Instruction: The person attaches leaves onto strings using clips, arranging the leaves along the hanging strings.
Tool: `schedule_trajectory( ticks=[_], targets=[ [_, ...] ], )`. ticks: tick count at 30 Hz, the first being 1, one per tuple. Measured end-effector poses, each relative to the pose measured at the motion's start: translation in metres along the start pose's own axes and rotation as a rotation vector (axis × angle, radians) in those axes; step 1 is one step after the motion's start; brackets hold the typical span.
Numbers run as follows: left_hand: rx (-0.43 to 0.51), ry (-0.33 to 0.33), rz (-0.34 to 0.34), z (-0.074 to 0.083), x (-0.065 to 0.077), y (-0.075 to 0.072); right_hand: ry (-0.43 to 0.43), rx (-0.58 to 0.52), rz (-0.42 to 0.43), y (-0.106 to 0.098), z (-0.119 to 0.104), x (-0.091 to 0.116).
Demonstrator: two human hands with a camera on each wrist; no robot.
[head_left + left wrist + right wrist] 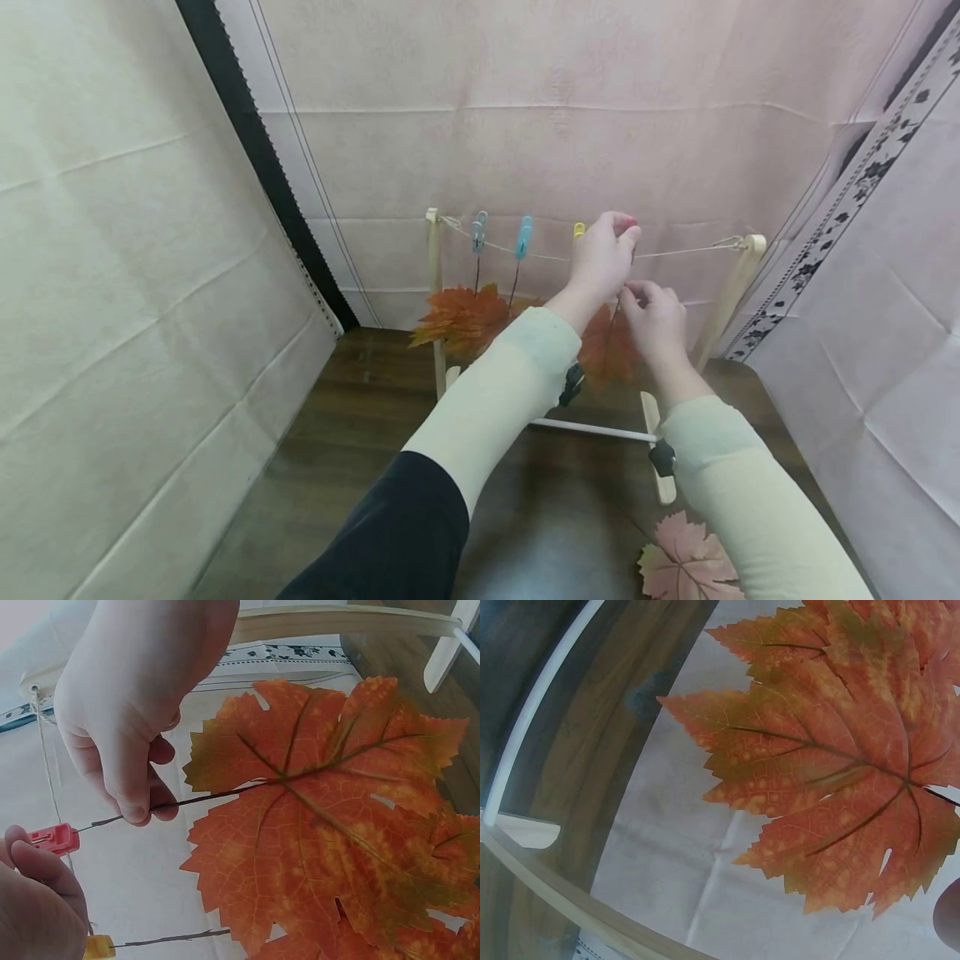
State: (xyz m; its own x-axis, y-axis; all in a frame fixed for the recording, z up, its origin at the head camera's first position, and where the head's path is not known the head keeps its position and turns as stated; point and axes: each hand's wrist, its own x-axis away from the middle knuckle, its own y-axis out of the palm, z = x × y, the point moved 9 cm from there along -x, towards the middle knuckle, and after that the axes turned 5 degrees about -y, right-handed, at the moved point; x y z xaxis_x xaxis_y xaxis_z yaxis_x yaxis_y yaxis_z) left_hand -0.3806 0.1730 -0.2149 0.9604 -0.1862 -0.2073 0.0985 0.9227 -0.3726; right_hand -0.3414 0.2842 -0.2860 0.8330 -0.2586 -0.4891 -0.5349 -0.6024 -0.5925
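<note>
Up at the string [675, 252], my left hand [603, 262] pinches a red clothespin [54, 838] between thumb and finger. Just below it, my right hand [656, 321] holds the thin dark stem [214, 796] of an orange artificial maple leaf [322, 780]. The stem's tip reaches the clothespin's end. In the right wrist view the orange leaf [832, 772] hangs over the pale cloth, with one fingertip [949, 915] at the edge. A yellow clothespin [99, 946] beside the red one grips another leaf stem [172, 939].
Blue clothespins [523, 237] hold more orange leaves [465, 321] along the string's left part. Wooden posts [435, 283] carry the string, with a white rod [592, 429] low between them. A pinkish leaf [686, 558] lies on the dark table [322, 483]. Pale cloth [600, 150] surrounds it.
</note>
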Motion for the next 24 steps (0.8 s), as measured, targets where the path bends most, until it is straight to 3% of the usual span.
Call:
schedule_trajectory(
  ticks=[16, 24],
  targets=[
    [0.003, -0.011, 0.029, 0.000, 0.003, -0.004, 0.037, -0.010, 0.006, -0.003, 0.001, 0.001],
    [-0.094, 0.065, 0.016, 0.000, 0.014, 0.000, 0.052, -0.009, -0.019, -0.005, 0.009, 0.006]
  ],
)
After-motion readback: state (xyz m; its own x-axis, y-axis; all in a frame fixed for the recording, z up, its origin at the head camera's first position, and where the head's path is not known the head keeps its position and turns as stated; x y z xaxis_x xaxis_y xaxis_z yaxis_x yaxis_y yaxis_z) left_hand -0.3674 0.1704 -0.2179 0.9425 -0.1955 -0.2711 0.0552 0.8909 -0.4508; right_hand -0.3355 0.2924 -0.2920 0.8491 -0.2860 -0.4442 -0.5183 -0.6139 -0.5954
